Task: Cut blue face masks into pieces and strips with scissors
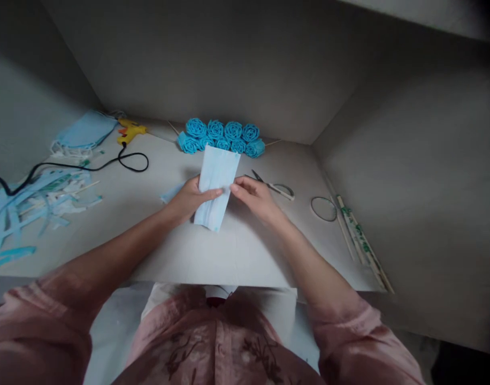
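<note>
A pale blue face mask (pixel 220 167), with no ear loops visible on it, is held upright over the table. My left hand (pixel 189 199) grips its left side, thumb across the front and fingers hidden behind. At the mask's right edge, my right hand (pixel 256 195) is closed with thumb and fingertips against the edge. Just beyond the mask lie two rows of blue rolled flowers (pixel 232 131). Scissors (pixel 285 191) rest on the table close behind my right hand. Part of another light blue piece (pixel 171 193) shows beside my left hand.
A yellow glue gun (pixel 130 130) with a black cord (pixel 104 167) lies at the back left, beside stacked masks (pixel 84 131). Cut strips (pixel 24 208) cover the left side. A roll of tape or ring (pixel 323 208) and several sticks (pixel 363 243) lie right. Walls (pixel 213 64) enclose the table.
</note>
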Available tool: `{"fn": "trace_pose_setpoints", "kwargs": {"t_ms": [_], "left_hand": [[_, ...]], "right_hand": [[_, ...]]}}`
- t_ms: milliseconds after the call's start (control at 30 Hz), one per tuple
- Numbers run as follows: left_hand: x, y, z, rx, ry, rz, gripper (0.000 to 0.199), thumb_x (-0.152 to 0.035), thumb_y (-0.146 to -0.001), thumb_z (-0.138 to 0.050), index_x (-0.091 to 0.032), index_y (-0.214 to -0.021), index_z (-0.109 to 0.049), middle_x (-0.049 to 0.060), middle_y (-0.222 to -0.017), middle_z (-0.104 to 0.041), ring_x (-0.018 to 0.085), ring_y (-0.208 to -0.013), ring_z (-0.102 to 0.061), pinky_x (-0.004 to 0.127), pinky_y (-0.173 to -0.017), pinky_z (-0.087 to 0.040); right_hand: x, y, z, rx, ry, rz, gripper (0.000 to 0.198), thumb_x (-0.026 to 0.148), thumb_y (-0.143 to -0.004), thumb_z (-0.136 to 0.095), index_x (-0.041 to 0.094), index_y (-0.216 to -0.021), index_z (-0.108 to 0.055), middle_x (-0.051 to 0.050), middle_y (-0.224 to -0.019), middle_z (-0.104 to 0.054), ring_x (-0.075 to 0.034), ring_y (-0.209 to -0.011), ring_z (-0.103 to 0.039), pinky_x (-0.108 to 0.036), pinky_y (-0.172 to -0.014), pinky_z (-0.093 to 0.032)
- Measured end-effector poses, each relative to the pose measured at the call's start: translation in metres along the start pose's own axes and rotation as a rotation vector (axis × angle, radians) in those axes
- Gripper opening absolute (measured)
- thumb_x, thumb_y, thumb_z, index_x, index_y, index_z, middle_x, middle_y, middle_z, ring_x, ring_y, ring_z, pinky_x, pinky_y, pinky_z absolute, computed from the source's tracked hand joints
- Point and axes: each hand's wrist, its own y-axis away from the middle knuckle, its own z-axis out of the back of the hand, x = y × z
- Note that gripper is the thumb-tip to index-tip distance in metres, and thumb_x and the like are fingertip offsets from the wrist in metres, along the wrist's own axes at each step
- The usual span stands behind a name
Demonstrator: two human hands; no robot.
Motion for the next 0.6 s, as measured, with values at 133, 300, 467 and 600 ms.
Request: {"fn": "trace_pose_setpoints", "kwargs": {"t_ms": [133, 300, 467, 600], "left_hand": [[0.005, -0.002, -0.004, -0.037, -0.109, -0.087, 0.062, -0.043, -0.068, -0.075, -0.014, -0.119, -0.053, 0.01, -0.113, -0.064, 0.024, -0.099, -0.062, 0.034, -0.081, -0.052], [0.001, -0.009, 0.009, -0.333, -0.332, -0.499, 0.069, -0.034, -0.075, -0.069, -0.023, -0.136, -0.04, 0.011, -0.127, -0.056, 0.023, -0.114, -0.055, 0.034, -0.092, -0.046], [-0.014, -0.003, 0.017, -0.383, -0.628, -0.7, 0.033, -0.032, -0.084, -0.06, -0.024, -0.117, -0.062, 0.009, -0.13, -0.054, 0.024, -0.122, -0.05, 0.038, -0.101, -0.04], [-0.014, -0.003, 0.014, -0.225, -0.72, -0.683, 0.02, -0.034, -0.084, -0.062, -0.022, -0.097, -0.072, 0.007, -0.119, -0.062, 0.023, -0.116, -0.053, 0.039, -0.103, -0.039]], "right_hand": [[-0.01, -0.002, -0.02, -0.114, -0.255, -0.11, 0.037, 0.053, -0.073, -0.069, 0.02, -0.071, -0.053, 0.003, -0.064, -0.049, -0.012, -0.062, -0.048, -0.025, -0.059, -0.044], [-0.015, -0.001, -0.017, -0.092, -0.197, -0.11, 0.033, 0.049, -0.071, -0.069, 0.019, -0.073, -0.056, 0.005, -0.058, -0.046, -0.01, -0.056, -0.042, -0.023, -0.056, -0.037], [-0.013, 0.003, -0.022, -0.065, -0.019, -0.015, 0.024, 0.042, -0.077, -0.065, 0.018, -0.079, -0.062, 0.004, -0.062, -0.047, -0.009, -0.058, -0.042, -0.023, -0.056, -0.032], [-0.013, 0.004, -0.022, -0.077, 0.085, 0.06, 0.022, 0.04, -0.08, -0.062, 0.018, -0.08, -0.064, 0.004, -0.063, -0.05, -0.01, -0.06, -0.043, -0.023, -0.058, -0.033]]}}
